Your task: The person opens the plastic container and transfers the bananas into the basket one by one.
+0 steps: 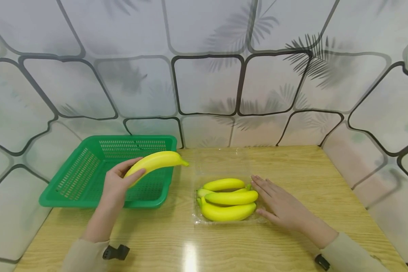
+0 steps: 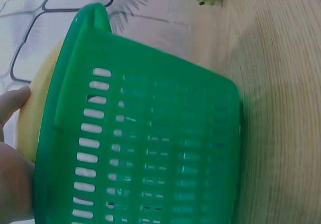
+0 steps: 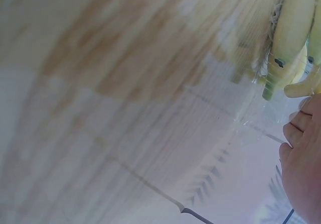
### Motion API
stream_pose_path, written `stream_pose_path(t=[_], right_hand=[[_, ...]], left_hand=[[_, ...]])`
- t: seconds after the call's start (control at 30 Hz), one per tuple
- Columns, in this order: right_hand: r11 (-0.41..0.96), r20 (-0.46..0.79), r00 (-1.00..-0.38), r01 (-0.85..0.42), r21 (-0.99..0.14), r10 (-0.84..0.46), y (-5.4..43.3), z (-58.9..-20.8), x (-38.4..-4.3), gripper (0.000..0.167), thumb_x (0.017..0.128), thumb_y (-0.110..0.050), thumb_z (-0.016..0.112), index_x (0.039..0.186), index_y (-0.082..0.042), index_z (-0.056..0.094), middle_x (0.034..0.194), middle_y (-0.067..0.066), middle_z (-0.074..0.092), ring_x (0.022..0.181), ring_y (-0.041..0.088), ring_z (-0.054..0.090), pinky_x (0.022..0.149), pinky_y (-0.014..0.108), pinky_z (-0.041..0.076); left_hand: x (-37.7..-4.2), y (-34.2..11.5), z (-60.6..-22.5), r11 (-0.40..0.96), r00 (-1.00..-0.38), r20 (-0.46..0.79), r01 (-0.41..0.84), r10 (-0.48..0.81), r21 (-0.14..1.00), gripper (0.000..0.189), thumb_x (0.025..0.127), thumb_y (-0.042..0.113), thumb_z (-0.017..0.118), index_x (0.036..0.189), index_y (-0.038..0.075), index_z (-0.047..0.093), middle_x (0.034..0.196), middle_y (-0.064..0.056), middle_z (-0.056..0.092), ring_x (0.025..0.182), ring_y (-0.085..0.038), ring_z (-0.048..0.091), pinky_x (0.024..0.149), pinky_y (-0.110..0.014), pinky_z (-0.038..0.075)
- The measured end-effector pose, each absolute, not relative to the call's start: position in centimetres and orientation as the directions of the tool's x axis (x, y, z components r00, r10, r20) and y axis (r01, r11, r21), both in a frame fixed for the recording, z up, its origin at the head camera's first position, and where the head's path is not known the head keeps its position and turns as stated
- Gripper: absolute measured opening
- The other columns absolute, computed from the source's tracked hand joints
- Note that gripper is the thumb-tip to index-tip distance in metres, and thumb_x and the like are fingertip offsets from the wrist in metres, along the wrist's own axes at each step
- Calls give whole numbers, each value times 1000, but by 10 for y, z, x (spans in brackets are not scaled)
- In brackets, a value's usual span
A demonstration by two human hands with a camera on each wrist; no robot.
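My left hand (image 1: 115, 187) grips a yellow banana (image 1: 158, 160) over the green plastic basket (image 1: 146, 204), its stem tip pointing right past the basket's side. In the left wrist view the basket wall (image 2: 150, 128) hides part of that banana (image 2: 36, 113). Several bananas (image 1: 228, 212) lie side by side in a clear plastic box (image 1: 221, 161), whose lid is folded back toward the wall. Fingers straight, my right hand (image 1: 287, 207) rests at the right side of this box. The right wrist view shows that hand (image 3: 306, 158) beside the banana ends (image 3: 293, 23).
The wooden table (image 1: 299, 166) runs back to a wall (image 1: 207, 87) with a stone-and-leaf pattern, which also closes in on both sides. The basket stands at the left, a short gap away from the box. Dark straps (image 1: 116, 252) sit on both wrists.
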State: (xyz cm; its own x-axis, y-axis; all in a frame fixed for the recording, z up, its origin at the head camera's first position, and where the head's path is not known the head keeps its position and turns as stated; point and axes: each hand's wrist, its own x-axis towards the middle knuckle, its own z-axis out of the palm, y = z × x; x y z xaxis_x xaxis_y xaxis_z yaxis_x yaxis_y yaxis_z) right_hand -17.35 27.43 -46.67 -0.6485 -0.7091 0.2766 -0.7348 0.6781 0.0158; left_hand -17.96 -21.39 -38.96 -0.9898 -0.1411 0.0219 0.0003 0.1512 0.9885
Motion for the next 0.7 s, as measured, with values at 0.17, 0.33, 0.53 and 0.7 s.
stream_pose_path(t=[0.17,0.33,0.53,0.7], right_hand=[[678,283,-646,-735,22,-709,275,-467,-174,75,105,-43,63,159,5,41,169,22,39,152,39,44,134,20,-4],[676,292,-641,-737,26,-710,275,-468,-173,76,104,-41,65,159,5,41,168,23,39,151,39,45,134,21,-3],[677,288,-645,-736,18,-708,274,-467,-173,76,103,-40,67,159,5,41,168,23,39,151,39,45,134,20,-4],[675,291,-641,-737,25,-711,275,-467,-173,76,104,-41,66,159,5,41,168,23,39,152,38,44,134,20,-3]], left_hand=[[-177,-227,-388,144,-984,8,-17,-176,989,42,98,21,80,139,16,71,113,27,69,105,0,62,84,-11,55],[-177,-239,-388,155,-979,-9,-41,-204,987,46,98,23,80,142,16,68,114,29,68,107,1,60,85,-9,54],[-178,-253,-388,193,-969,-23,-72,-245,979,50,97,26,80,144,16,67,112,33,66,108,3,58,85,-7,52],[-182,-264,-387,263,-960,-71,-145,-272,954,55,97,32,81,147,17,65,112,36,62,109,4,53,86,-7,50]])
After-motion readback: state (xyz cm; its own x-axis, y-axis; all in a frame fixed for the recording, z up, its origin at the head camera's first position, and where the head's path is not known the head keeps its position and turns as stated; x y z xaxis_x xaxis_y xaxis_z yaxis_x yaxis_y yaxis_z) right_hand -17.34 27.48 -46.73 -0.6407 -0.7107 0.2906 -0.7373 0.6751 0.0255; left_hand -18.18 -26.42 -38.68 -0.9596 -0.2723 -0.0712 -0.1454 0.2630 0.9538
